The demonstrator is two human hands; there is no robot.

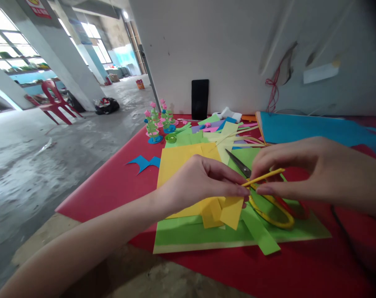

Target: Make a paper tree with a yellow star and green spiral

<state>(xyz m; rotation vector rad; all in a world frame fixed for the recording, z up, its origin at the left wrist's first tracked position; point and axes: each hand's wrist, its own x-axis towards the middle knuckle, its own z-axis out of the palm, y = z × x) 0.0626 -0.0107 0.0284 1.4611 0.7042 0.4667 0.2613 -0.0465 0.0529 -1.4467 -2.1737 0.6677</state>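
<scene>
Strip of yellow paper [266, 177] slants from pinching left hand [200, 182] across right hand [321, 171], whose grip's unclear.

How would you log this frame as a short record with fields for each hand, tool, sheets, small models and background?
Left hand: pinches a thin yellow strip
Right hand: thumb and fingers around the strip; contact unclear
Tool: scissors with yellow and red handles, partly hidden by the hands
Sheets: yellow sheet over a green sheet
Small models: pink-topped paper flowers, far left on the red table
Background: black phone-like slab upright against a pale wall
</scene>
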